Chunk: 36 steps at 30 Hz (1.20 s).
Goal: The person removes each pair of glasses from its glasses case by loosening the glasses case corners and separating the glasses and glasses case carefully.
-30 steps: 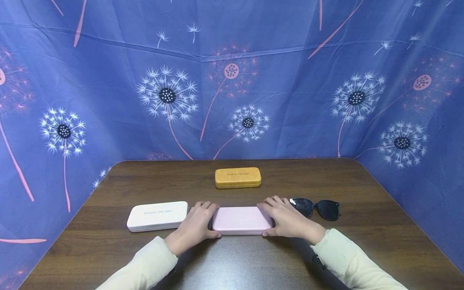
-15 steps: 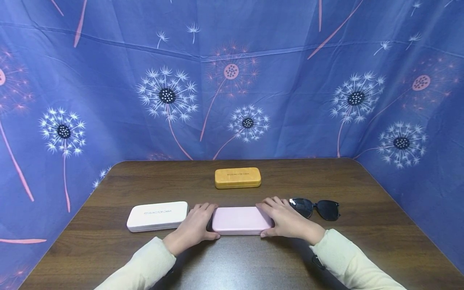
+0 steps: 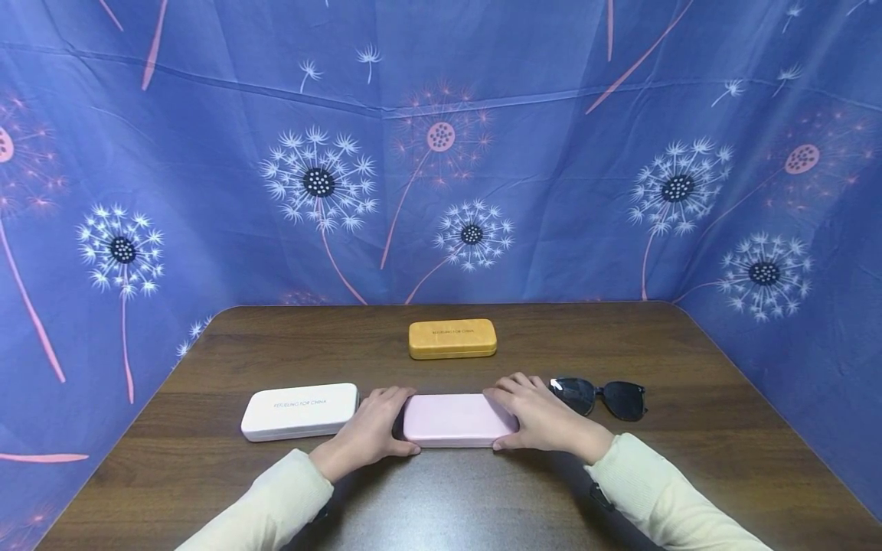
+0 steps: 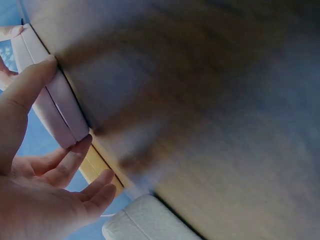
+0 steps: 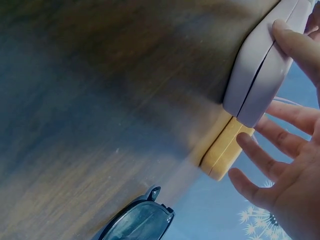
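Note:
A pink glasses case (image 3: pixel 458 421) lies lid-down flat on the table in the head view, its two halves meeting along a seam. My left hand (image 3: pixel 372 427) holds its left end, thumb on the front side and fingertips at the end. At the right end my right hand (image 3: pixel 539 417) holds it, thumb on the front and fingers reaching over the far corner. The left wrist view shows that thumb (image 4: pixel 35 82) across the seam. In the right wrist view a thin dark gap runs along the case's seam, beside the other thumb (image 5: pixel 295 42).
Left of the pink case, close to the left hand, lies a white glasses case (image 3: pixel 299 412). A yellow glasses case (image 3: pixel 452 339) sits farther back. Black sunglasses (image 3: pixel 599 398) lie just right of the right hand. A blue dandelion-print cloth (image 3: pixel 551 153) hangs behind the table (image 3: pixel 689 367).
The right hand has shifted slightly left along the pink case. The case itself and the other things stay in place; the left hand has barely moved.

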Available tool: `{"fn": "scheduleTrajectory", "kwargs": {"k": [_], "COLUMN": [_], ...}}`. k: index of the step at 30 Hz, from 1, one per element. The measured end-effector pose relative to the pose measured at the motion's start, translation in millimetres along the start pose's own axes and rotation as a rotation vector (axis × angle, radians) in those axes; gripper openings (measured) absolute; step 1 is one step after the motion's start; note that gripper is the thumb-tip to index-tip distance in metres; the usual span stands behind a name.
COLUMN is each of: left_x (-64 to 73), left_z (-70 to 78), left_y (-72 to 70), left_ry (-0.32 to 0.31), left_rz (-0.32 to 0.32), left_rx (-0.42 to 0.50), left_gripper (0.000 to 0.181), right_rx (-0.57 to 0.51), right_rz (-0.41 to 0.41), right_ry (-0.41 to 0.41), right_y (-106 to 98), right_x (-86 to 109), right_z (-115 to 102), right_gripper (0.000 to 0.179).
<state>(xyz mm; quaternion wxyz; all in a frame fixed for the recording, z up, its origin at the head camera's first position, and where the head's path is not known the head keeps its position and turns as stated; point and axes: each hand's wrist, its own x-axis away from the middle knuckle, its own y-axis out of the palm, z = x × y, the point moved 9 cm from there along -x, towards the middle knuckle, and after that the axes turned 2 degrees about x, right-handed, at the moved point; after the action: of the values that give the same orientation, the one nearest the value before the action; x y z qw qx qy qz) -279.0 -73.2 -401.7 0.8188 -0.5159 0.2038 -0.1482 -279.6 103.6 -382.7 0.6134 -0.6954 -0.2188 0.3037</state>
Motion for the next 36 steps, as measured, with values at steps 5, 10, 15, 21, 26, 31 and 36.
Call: {"fn": "scheduleTrajectory", "kwargs": {"k": [5, 10, 15, 21, 26, 31, 36], "left_x": [-0.8, -0.8, -0.9, -0.6, -1.7, -4.4, -6.6], "left_z": [-3.0, -2.9, -3.5, -2.5, -2.8, -4.5, -4.5], "left_y": [2.3, 2.0, 1.6, 0.7, -0.3, -1.5, -2.9], "left_ry": [-0.007, 0.001, -0.009, -0.001, -0.009, -0.044, -0.061], "left_rz": [-0.010, -0.002, -0.006, 0.002, 0.010, 0.006, 0.008], "left_rx": [0.008, 0.008, 0.022, 0.029, 0.037, 0.062, 0.074], "left_gripper": [0.078, 0.077, 0.077, 0.077, 0.076, 0.076, 0.076], "right_rx": [0.021, 0.028, 0.012, 0.062, 0.115, 0.130, 0.133], "right_rz": [-0.010, -0.031, -0.008, 0.037, 0.036, 0.020, 0.007], "right_ry": [-0.027, -0.035, -0.059, -0.111, -0.132, -0.145, -0.161], "right_y": [0.2, 0.2, -2.8, -5.1, -2.9, -2.1, -2.6], "right_x": [-2.3, -4.1, -4.8, -3.9, -2.9, -3.0, -3.0], "right_z": [-0.7, 1.2, 1.0, -3.0, -4.2, -4.5, -5.2], "right_gripper": [0.072, 0.072, 0.070, 0.065, 0.065, 0.064, 0.062]}}
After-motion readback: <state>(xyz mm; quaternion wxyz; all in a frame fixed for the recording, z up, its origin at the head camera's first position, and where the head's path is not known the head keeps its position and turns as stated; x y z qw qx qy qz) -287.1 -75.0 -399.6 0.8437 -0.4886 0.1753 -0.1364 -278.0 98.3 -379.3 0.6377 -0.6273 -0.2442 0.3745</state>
